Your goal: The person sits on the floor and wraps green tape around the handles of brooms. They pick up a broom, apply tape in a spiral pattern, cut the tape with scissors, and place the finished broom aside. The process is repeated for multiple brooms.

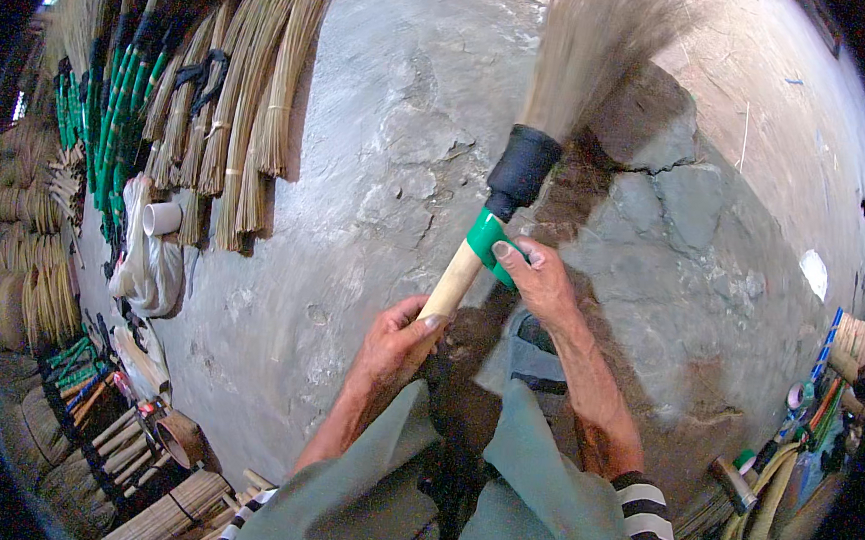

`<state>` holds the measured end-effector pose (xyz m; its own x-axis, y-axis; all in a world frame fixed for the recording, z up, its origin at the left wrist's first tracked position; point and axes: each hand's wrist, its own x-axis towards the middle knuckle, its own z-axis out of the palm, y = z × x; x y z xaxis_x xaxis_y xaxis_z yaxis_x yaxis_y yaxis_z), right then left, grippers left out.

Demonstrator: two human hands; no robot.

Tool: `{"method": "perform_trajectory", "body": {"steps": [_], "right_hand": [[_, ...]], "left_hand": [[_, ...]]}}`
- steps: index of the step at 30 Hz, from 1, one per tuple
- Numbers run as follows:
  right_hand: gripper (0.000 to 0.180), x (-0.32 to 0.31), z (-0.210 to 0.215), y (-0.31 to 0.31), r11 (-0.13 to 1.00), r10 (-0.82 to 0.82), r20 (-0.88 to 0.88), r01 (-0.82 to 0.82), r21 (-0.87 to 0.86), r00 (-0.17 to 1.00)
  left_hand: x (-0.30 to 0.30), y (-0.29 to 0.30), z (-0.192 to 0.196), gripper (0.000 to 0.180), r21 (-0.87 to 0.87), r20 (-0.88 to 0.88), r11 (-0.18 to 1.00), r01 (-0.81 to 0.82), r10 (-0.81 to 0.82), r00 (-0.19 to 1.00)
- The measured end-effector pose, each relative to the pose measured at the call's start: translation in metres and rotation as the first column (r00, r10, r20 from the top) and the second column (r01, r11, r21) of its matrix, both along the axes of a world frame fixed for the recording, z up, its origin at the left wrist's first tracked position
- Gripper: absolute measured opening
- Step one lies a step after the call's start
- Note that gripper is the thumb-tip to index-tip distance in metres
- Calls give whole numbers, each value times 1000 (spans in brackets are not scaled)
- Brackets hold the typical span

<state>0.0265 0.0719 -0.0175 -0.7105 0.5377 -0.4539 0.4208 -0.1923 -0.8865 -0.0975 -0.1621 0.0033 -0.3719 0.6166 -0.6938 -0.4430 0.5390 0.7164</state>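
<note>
A broom (517,161) slants up and away from my lap, its pale wooden handle (452,283) toward me. A black sleeve (523,168) binds the base of the bristles (596,56), which are blurred. Around the lower handle my left hand (394,342) is closed. Green tape (485,236) covers the top of the handle just under the black sleeve. My right hand (542,280) pinches the green tape beside the handle, thumb on top. Whether a whole roll sits in those fingers is partly hidden.
Bundles of straw (254,97) and green-handled brooms (117,118) lie at the far left, near a white cylinder (162,218) on a white bag (146,275). Wooden handles (129,449) lie nearer. A hammer-like tool (735,485) and tape rolls (800,396) are at right. The concrete floor (393,117) is cracked.
</note>
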Motion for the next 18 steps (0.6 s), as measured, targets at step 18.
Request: {"method": "perform_trajectory", "body": {"steps": [18], "right_hand": [[53, -35, -19, 13, 936, -32, -56, 10, -351, 998]], "left_hand": [[-106, 226, -4, 52, 271, 220, 963, -19, -43, 975]]}}
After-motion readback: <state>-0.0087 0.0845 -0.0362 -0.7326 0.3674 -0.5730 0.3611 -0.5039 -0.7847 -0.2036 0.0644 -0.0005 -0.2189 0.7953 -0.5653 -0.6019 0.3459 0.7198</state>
